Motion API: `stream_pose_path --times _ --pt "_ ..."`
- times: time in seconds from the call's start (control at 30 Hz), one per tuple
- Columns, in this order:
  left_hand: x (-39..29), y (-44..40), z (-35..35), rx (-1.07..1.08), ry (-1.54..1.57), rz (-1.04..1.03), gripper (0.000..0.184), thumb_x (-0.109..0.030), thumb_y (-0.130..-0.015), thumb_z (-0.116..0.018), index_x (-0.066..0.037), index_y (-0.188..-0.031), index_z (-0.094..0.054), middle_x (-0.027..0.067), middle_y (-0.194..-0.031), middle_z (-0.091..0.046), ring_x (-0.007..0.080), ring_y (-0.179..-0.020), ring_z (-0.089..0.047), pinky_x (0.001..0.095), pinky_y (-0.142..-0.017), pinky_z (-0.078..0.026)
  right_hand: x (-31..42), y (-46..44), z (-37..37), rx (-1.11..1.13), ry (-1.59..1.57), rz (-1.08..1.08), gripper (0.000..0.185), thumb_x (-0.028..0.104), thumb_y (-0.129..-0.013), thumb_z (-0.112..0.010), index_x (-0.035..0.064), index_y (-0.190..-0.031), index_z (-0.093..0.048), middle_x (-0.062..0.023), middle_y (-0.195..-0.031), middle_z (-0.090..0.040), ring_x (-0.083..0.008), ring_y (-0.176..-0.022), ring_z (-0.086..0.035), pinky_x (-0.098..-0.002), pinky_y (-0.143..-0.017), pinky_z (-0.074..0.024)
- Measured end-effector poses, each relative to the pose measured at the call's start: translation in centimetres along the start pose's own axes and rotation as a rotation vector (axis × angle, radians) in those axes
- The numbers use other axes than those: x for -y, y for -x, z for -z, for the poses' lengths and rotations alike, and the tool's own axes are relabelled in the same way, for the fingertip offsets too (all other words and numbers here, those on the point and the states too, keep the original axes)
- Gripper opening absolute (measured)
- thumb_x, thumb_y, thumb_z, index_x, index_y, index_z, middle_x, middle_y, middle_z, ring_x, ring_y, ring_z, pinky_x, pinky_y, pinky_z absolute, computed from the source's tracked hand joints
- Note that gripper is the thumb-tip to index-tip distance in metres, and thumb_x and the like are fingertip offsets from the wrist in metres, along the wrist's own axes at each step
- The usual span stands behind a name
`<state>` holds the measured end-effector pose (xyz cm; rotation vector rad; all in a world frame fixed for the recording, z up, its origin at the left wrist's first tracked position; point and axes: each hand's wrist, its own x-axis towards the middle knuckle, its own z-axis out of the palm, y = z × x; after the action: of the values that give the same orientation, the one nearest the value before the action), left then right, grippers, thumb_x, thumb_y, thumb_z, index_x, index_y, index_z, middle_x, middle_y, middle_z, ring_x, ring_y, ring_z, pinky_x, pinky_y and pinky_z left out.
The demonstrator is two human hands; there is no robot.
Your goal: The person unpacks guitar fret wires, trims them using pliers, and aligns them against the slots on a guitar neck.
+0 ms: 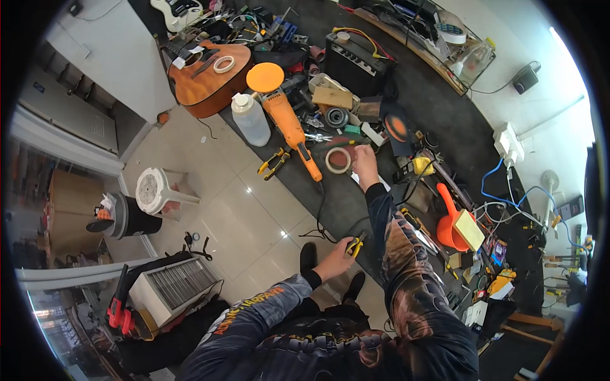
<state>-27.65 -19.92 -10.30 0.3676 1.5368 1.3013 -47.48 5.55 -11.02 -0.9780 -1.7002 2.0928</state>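
My left hand [335,260] is closed around yellow-handled pliers [355,246] at the front edge of the dark workbench [343,206]. Farther forward, my right hand [365,166] reaches over the bench beside a roll of tape [338,160]. Its fingers are pressed together, and what they hold, if anything, is too small to make out. Left of the tape lies an orange power tool [289,124] with a round orange pad. Another yellow and black pair of pliers [273,164] rests at the bench edge.
A white bottle [250,119], an acoustic guitar [210,79] and a black amplifier [356,62] stand toward the back. An orange scoop [450,222] and many tools crowd the right. A white stool [152,190] and black bin [136,216] stand on the floor at left.
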Motion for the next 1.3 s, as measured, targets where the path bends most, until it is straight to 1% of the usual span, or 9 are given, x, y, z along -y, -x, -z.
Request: stream_pose_path --times 0.1,0.3,0.4,0.73,0.83,0.9,1.03,1.17,1.3 --pt "2.4 -0.4 -1.0 -0.076 -0.228 -0.129 0.085 0.002 -0.098 -0.063 -0.009 -0.174 -0.028 0.0233 -0.149 -0.042 0.0284 -0.115 -0.069 0.0376 -0.089 -0.06 -0.1 4.4 0.7 0.075 0.171 0.162 0.022 0.019 -0.114 -0.053 0.0023 -0.116 -0.066 -0.0104 -0.105 -0.071 -0.0211 -0.097 -0.067 -0.0354 -0.088 -0.0539" --pt "3.5 -3.2 -3.2 -0.233 -0.477 -0.378 0.082 0.002 -0.095 -0.066 -0.002 -0.17 -0.032 0.0285 -0.151 -0.038 0.045 -0.116 -0.068 0.045 -0.098 -0.06 4.4 17.3 2.8 0.104 0.493 0.503 0.009 0.008 -0.114 -0.056 0.0048 -0.117 -0.063 -0.0157 -0.104 -0.069 -0.0341 -0.095 -0.07 -0.0428 -0.089 -0.0545" --pt "1.1 -1.7 -2.3 -0.175 -0.602 -0.264 0.078 -0.003 -0.095 -0.07 -0.001 -0.166 -0.036 0.0282 -0.152 -0.041 0.05 -0.112 -0.07 0.0513 -0.099 -0.061 6.1 22.1 5.2 0.112 0.631 0.68 0.008 0.004 -0.109 -0.061 0.0044 -0.117 -0.064 -0.017 -0.107 -0.07 -0.0421 -0.095 -0.07 -0.0477 -0.087 -0.0553" --pt "0.4 3.5 -1.2 -0.352 -0.74 -0.438 0.072 -0.015 -0.098 -0.078 -0.005 -0.163 -0.048 0.0225 -0.156 -0.053 0.0469 -0.13 -0.068 0.0515 -0.102 -0.061 11.8 33.2 14.2 0.33 0.679 0.928 0.012 0.002 -0.103 -0.067 0.0062 -0.114 -0.068 -0.016 -0.107 -0.072 -0.0422 -0.087 -0.07 -0.0521 -0.09 -0.0576" --pt "-5.4 7.0 -1.9 -0.486 -0.25 -0.174 0.068 -0.03 -0.106 -0.075 -0.003 -0.164 -0.049 0.018 -0.157 -0.056 0.0368 -0.136 -0.067 0.0468 -0.11 -0.056 13.4 36.8 17.1 0.405 0.692 0.902 0.02 0.003 -0.098 -0.07 0.0111 -0.116 -0.07 -0.0155 -0.104 -0.067 -0.0404 -0.088 -0.069 -0.0511 -0.079 -0.0557" --pt "-10.2 9.4 -3.8 -0.374 0.059 -0.507 0.086 -0.051 -0.109 -0.071 -0.002 -0.171 -0.037 0.0145 -0.151 -0.058 0.0279 -0.141 -0.059 0.0425 -0.12 -0.045 14.7 39.2 18.7 0.509 0.729 0.861 0.023 0.006 -0.094 -0.073 0.0146 -0.116 -0.071 -0.0135 -0.097 -0.061 -0.0384 -0.087 -0.069 -0.0493 -0.077 -0.0551" --pt "-14.5 12.5 -11.0 -0.026 0.142 -0.475 0.128 -0.068 -0.096 -0.079 -0.005 -0.18 -0.008 0.0137 -0.144 -0.051 0.0302 -0.147 -0.048 0.0466 -0.126 -0.038 14.2 42.0 19.7 0.678 0.667 0.968 0.026 0.005 -0.09 -0.076 0.0139 -0.115 -0.072 -0.0136 -0.096 -0.066 -0.0385 -0.082 -0.069 -0.0487 -0.07 -0.0539" --pt "-14.1 14.7 -13.5 -0.013 0.192 -0.385 0.137 -0.058 -0.087 -0.091 -0.014 -0.182 -0.002 0.013 -0.149 -0.041 0.0328 -0.149 -0.045 0.0536 -0.121 -0.043 13.1 44.8 20.9 0.665 0.959 0.879 0.024 0.015 -0.092 -0.08 0.0115 -0.113 -0.069 -0.012 -0.106 -0.069 -0.0363 -0.083 -0.072 -0.0472 -0.072 -0.058" --pt "-13.5 15.4 -13.7 -0.073 0.0 -0.349 0.093 -0.021 -0.102 -0.078 -0.01 -0.176 -0.022 0.0092 -0.137 -0.054 0.0234 -0.132 -0.058 0.0403 -0.114 -0.049 10.2 46.6 20.9 0.711 1.042 0.679 0.026 0.021 -0.096 -0.08 0.0087 -0.115 -0.067 -0.0147 -0.11 -0.07 -0.0382 -0.085 -0.074 -0.0499 -0.072 -0.0596"
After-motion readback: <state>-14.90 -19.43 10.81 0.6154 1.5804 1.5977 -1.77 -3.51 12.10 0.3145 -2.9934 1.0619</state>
